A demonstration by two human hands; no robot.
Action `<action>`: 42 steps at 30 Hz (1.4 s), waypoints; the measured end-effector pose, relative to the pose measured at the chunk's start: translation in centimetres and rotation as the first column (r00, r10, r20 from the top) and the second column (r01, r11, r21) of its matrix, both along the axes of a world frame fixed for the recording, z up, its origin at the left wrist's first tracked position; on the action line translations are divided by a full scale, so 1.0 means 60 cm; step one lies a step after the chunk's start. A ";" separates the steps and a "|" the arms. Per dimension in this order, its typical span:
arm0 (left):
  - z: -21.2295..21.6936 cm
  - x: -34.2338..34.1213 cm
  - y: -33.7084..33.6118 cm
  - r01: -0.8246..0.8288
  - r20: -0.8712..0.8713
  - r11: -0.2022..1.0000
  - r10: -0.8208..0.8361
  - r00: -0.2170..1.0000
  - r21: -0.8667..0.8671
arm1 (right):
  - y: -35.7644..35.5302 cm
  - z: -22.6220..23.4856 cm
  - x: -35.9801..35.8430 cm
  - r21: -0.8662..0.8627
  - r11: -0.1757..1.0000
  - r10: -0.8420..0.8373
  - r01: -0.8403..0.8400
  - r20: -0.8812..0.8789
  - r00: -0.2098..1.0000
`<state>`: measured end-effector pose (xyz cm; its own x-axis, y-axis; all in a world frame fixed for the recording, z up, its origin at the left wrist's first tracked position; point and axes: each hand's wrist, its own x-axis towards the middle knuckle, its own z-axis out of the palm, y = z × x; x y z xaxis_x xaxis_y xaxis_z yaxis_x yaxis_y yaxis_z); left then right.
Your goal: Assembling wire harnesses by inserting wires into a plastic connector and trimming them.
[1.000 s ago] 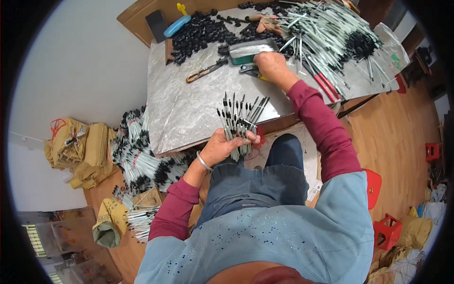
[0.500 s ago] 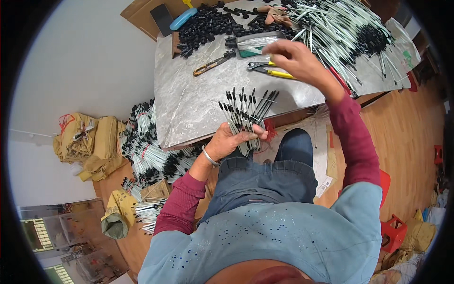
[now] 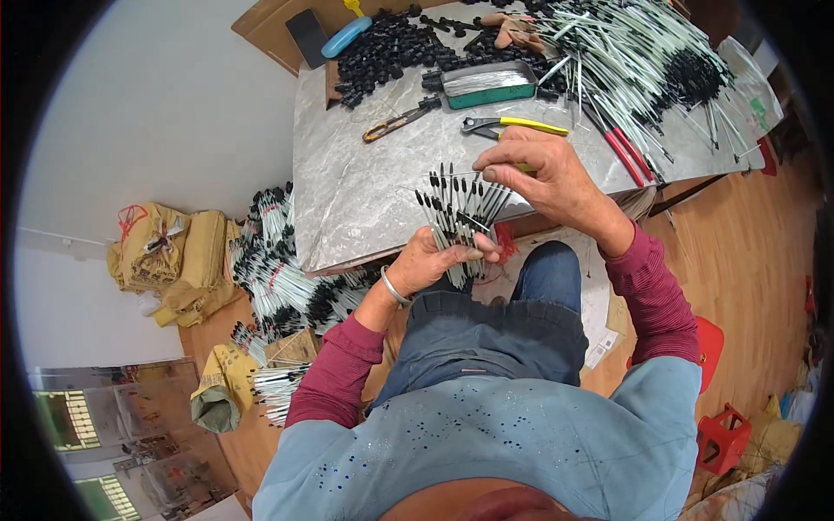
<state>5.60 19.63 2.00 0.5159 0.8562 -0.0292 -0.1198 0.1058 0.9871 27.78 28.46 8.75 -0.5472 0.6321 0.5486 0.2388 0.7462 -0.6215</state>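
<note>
My left hand (image 3: 430,260) grips a fanned bundle of thin white cables with black tips (image 3: 459,208) just in front of the grey marble table (image 3: 347,174). My right hand (image 3: 547,174) hovers over the top of the bundle and pinches a thin wire (image 3: 452,174) between its fingertips, level with the black tips. Both arms wear dark red sleeves.
On the table lie a green tray of wires (image 3: 486,82), yellow-handled pliers (image 3: 512,126), red-handled cutters (image 3: 621,148), orange-handled snips (image 3: 395,122), a pile of black parts (image 3: 387,48) and a heap of white cables (image 3: 643,61). Cable bundles (image 3: 278,278) and brown sacks (image 3: 169,260) cover the floor at left. Red stools (image 3: 721,434) stand at right.
My right hand came back from the green tray on the table to the bundle, bringing a thin wire. My left hand kept its hold on the bundle and raised it a little.
</note>
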 end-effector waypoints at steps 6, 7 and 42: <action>0.004 -0.001 -0.002 0.007 0.005 1.000 -0.007 1.000 0.014 | -0.004 0.000 -0.003 -0.032 0.999 -0.009 0.008 -0.028 1.000; 0.004 -0.001 -0.002 0.008 0.016 1.000 -0.008 1.000 0.013 | -0.005 0.001 -0.002 -0.035 0.999 -0.014 0.013 -0.020 1.000; 0.017 0.011 0.008 0.067 -0.213 0.990 -0.040 0.976 0.121 | -0.011 0.072 -0.023 0.533 0.846 -0.100 -0.033 0.218 0.971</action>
